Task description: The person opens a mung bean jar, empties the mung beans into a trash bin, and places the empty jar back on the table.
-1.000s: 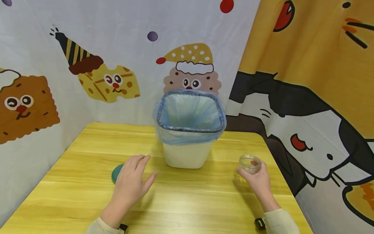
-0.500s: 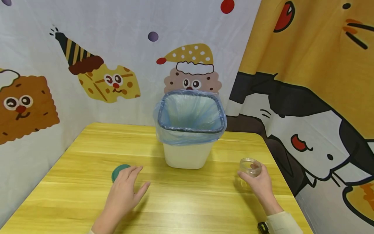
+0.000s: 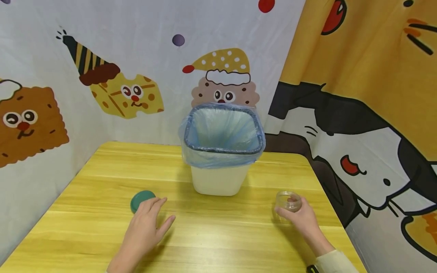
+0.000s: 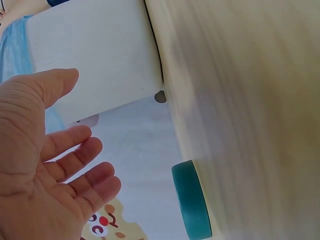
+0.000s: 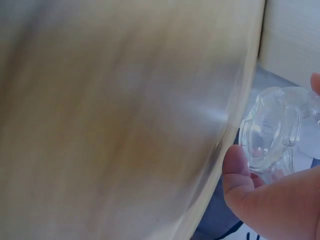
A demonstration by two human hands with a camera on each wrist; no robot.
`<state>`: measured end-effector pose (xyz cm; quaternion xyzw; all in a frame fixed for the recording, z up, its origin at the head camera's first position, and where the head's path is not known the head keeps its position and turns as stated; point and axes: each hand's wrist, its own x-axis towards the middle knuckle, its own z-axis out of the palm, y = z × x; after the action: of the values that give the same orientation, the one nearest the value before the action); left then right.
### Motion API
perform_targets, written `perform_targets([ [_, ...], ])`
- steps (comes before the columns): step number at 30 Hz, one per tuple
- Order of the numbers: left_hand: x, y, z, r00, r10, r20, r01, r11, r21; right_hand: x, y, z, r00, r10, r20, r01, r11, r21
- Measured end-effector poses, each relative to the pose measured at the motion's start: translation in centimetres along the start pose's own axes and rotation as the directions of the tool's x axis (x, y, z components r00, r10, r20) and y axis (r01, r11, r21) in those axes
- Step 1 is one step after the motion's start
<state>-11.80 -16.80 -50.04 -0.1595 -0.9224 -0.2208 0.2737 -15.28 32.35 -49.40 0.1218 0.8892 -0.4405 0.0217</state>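
A small clear jar without a lid is gripped by my right hand on the right side of the table, thumb on the near side. In the right wrist view the bottom of the clear jar faces the camera, close to the tabletop. My left hand hovers over the table at the left, fingers relaxed and holding nothing. Just beyond its fingers a round green lid lies on the table. The left wrist view shows a gap between the left hand and the green lid.
A white bin stands at the back middle of the wooden table, lined with a blue plastic bag folded over its rim. Behind hangs a printed curtain with cartoon figures.
My left hand has drawn back toward the lower left, leaving more of the green lid uncovered. The right hand has moved slightly nearer with the jar, lowering it.
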Motion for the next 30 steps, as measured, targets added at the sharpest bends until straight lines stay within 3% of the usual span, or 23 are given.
perform_targets([
  [16,-0.3,0.6,-0.1,1.000,0.015,0.022,-0.014,1.000,-0.006,-1.2,0.7,-0.1,0.998,-0.018,0.062,0.017,0.999,0.029],
  [25,-0.5,0.8,-0.4,0.988,-0.062,0.138,0.066,0.997,-0.027,-0.8,0.2,-0.6,0.995,-0.026,0.101,0.034,0.996,-0.081],
  [30,-0.7,0.9,-0.4,0.992,-0.039,0.123,0.042,0.999,-0.025,-0.4,-0.1,-0.9,0.994,-0.011,0.105,0.021,0.996,-0.087],
])
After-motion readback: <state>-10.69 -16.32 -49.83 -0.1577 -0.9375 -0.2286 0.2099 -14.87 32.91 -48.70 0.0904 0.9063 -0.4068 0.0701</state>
